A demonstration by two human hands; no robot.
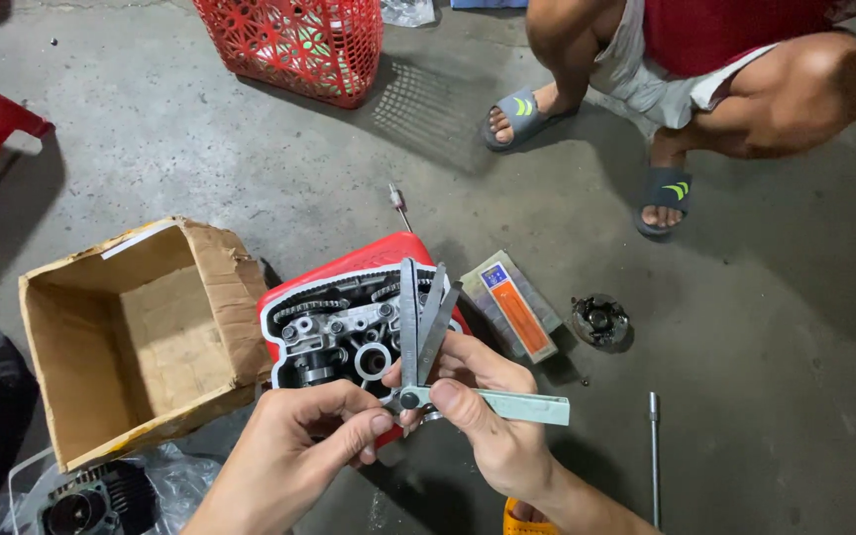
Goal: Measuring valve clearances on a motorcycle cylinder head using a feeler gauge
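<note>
Both my hands hold a feeler gauge set (426, 327), its thin steel blades fanned upward from a pivot and its pale green case (527, 405) sticking out to the right. My right hand (492, 411) grips the pivot and case between thumb and fingers. My left hand (304, 441) pinches the pivot end from the left. Just behind the blades lies an engine cylinder head (334, 337) with cam sprockets and chain, resting on a red plastic stand (378, 258).
An open cardboard box (141, 337) stands to the left. On the concrete floor lie a small orange-and-grey package (514, 309), a round metal part (599, 320), a thin rod (653, 446) and a screwdriver-like tool (398, 205). A squatting person in sandals (666, 188) is opposite, and a red basket (299, 45) behind.
</note>
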